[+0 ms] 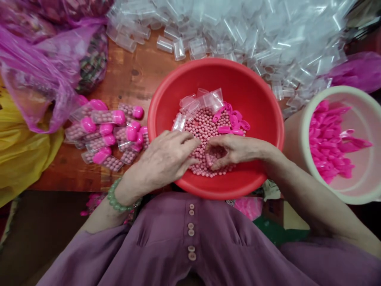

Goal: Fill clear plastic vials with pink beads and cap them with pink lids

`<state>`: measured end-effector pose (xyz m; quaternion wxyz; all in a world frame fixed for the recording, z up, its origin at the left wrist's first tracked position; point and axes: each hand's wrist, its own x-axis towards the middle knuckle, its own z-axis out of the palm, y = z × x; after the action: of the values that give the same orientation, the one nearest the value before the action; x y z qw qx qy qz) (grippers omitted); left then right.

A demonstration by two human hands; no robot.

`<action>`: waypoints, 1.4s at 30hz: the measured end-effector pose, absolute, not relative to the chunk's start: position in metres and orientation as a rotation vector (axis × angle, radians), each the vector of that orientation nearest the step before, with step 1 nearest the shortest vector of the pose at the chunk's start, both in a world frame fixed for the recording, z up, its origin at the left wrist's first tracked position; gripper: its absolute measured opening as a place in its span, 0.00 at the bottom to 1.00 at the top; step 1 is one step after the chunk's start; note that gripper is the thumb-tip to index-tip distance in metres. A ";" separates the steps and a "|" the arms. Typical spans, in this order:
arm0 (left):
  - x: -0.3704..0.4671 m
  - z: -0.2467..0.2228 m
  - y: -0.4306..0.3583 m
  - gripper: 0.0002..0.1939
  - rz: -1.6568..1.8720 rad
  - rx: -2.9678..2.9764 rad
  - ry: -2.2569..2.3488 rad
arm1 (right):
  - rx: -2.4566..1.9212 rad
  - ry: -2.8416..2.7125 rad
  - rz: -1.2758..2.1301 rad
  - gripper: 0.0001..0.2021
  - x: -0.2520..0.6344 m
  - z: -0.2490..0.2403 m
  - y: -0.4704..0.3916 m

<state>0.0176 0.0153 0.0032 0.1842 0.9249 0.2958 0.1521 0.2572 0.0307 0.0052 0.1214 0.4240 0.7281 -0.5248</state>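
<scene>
A red basin in front of me holds small round pink beads. My left hand reaches over its left rim, fingers bent down at the beads; whatever they hold is hidden. On the right, my right hand dips into the beads with thumb and fingers curled round what looks like a clear plastic tube, partly covered by the fingers. Several empty clear tubes lie on the beads at the back of the basin, beside bright pink plastic caps.
Bead-filled tubes with pink caps are heaped left of the basin on the wooden table. Behind spreads a large pile of clear tubes. A pale bucket of pink pieces stands right; purple and yellow bags lie left.
</scene>
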 end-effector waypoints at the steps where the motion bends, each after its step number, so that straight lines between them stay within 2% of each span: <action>1: 0.021 0.006 0.015 0.16 0.393 2.573 0.764 | 1.252 2.113 -1.673 0.17 0.258 0.008 0.033; 8: 0.038 0.007 0.025 0.07 0.497 2.237 0.540 | 1.043 1.951 -2.469 0.15 0.254 0.012 0.034; 13: 0.032 0.013 0.030 0.06 0.631 1.967 0.518 | 1.164 1.963 -2.669 0.19 0.257 0.014 0.034; 16: 0.029 0.016 0.028 0.07 0.614 1.925 0.555 | 1.253 2.081 -2.642 0.22 0.258 0.021 0.034; 22: 0.029 0.016 0.027 0.10 0.587 1.830 0.634 | 1.451 2.327 -2.575 0.20 0.257 0.027 0.027; 26: 0.029 0.013 0.030 0.14 0.551 1.733 0.618 | 1.402 2.717 -2.260 0.20 0.255 0.026 0.024; 30: 0.030 0.012 0.033 0.14 0.533 1.682 0.575 | 1.348 3.002 -1.928 0.14 0.251 0.026 0.025; 34: 0.031 0.012 0.036 0.13 0.476 1.708 0.619 | 1.317 3.084 -1.797 0.08 0.248 0.026 0.027; 38: 0.031 0.009 0.039 0.12 0.464 1.664 0.646 | 1.324 3.047 -1.705 0.09 0.246 0.024 0.028; 42: 0.032 0.008 0.040 0.12 0.457 1.604 0.642 | 1.397 2.957 -1.814 0.10 0.246 0.023 0.027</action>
<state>0.0324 0.0398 0.0078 0.6267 0.6993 0.2801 0.1993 0.2456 0.0274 0.0230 -0.2947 0.3569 0.7556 -0.4635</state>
